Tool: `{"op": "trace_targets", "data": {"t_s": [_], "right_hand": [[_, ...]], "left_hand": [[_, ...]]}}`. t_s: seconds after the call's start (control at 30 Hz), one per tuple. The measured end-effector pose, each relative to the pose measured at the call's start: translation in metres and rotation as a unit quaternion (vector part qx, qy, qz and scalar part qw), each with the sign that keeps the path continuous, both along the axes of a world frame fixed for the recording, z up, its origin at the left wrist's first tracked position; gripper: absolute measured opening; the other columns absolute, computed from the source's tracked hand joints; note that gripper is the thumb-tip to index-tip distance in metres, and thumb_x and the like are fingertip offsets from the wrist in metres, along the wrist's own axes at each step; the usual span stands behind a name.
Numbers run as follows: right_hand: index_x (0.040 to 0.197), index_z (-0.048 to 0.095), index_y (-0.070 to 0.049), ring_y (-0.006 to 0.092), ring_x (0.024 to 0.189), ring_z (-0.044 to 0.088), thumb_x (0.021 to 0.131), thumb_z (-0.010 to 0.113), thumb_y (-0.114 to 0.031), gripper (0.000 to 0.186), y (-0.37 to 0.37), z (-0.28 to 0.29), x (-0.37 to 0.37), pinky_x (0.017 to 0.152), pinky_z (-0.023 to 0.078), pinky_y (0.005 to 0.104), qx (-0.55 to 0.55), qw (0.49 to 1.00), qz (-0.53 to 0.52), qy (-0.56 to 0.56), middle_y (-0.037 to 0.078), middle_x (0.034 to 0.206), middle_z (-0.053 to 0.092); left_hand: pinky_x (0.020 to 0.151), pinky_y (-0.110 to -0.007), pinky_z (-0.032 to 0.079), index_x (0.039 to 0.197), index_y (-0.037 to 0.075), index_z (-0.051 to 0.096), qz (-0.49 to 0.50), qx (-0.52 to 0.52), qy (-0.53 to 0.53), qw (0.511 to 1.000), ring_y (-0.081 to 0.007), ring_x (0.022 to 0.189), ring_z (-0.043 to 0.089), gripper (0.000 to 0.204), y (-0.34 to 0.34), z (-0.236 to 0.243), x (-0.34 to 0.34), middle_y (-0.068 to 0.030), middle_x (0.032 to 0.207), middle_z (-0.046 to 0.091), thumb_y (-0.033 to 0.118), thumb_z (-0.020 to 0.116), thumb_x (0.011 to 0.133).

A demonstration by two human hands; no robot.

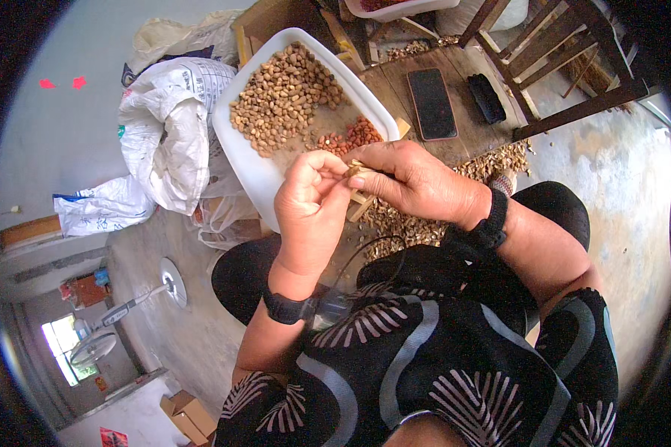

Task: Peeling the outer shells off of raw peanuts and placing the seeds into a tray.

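Over the near edge of a white plastic tub (242, 165), my two hands meet fingertip to fingertip. My left hand (311, 200) is closed in a pinch, and my right hand (406, 177) closes its thumb and forefinger on the same small tan peanut shell (356, 168). Fingers cover part of the shell, so its inside is hard to see. Unshelled peanuts (283, 93) fill the far left of the tub. A smaller heap of red shelled peanuts (361, 134) lies in its right corner, just beyond my fingers.
A wooden bench top beside the tub bears a phone (432, 104) and a black tray-like object (486, 98). Broken shells (402, 220) litter the floor below. White woven sacks (168, 141) stand at left, a wooden chair (559, 59) at far right, a standing fan (93, 346) at lower left.
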State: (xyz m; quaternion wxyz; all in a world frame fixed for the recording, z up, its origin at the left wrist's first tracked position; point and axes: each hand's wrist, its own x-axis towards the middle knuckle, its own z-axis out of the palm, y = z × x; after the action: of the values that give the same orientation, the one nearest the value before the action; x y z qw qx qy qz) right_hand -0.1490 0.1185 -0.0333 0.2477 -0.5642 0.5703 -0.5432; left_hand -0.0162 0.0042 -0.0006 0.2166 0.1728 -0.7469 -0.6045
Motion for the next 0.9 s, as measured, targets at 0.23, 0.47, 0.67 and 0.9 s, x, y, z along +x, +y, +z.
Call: {"op": "trace_targets", "data": {"t_s": [0.23, 0.47, 0.67, 0.9], "right_hand": [[0.092, 0.057, 0.001, 0.0377, 0.076, 0.059, 0.090, 0.060, -0.026, 0.027, -0.004, 0.000, 0.006, 0.068, 0.046, 0.0411, -0.005, 0.997, -0.014, -0.080, 0.020, 0.081, 0.060], [0.106, 0.058, 0.003, 0.0371, 0.085, 0.060, 0.089, 0.062, -0.027, 0.035, -0.003, -0.004, 0.005, 0.074, 0.048, 0.0394, -0.021, 0.994, -0.013, -0.106, 0.023, 0.090, 0.062], [0.100, 0.061, 0.002, 0.0364, 0.083, 0.061, 0.089, 0.061, -0.026, 0.030, 0.000, -0.002, 0.001, 0.073, 0.048, 0.0403, 0.003, 0.998, -0.012, -0.063, 0.021, 0.089, 0.063], [0.099, 0.061, 0.001, 0.0321, 0.079, 0.062, 0.089, 0.062, -0.024, 0.027, -0.001, -0.002, 0.001, 0.071, 0.048, 0.0393, -0.003, 0.996, 0.003, -0.084, 0.020, 0.085, 0.063]], "left_hand": [[0.073, -0.020, 0.049, 0.099, 0.001, 0.052, 0.010, 0.001, 0.001, 1.000, -0.0061, 0.080, 0.060, 0.021, 0.001, 0.002, 0.000, -0.0018, 0.089, 0.059, -0.012, 0.058, 0.084], [0.072, -0.021, 0.050, 0.098, 0.001, 0.053, 0.016, -0.012, 0.016, 1.000, -0.0081, 0.080, 0.061, 0.021, 0.004, -0.004, 0.000, -0.0037, 0.089, 0.060, -0.012, 0.059, 0.083], [0.071, -0.022, 0.051, 0.097, 0.001, 0.054, 0.011, -0.111, -0.002, 0.994, -0.0086, 0.078, 0.062, 0.022, 0.005, -0.008, 0.002, -0.0043, 0.089, 0.059, -0.013, 0.059, 0.080], [0.073, -0.021, 0.050, 0.100, 0.001, 0.054, 0.008, -0.075, -0.017, 0.997, -0.0071, 0.082, 0.060, 0.024, 0.006, -0.007, 0.002, -0.0026, 0.091, 0.057, -0.013, 0.058, 0.081]]}}
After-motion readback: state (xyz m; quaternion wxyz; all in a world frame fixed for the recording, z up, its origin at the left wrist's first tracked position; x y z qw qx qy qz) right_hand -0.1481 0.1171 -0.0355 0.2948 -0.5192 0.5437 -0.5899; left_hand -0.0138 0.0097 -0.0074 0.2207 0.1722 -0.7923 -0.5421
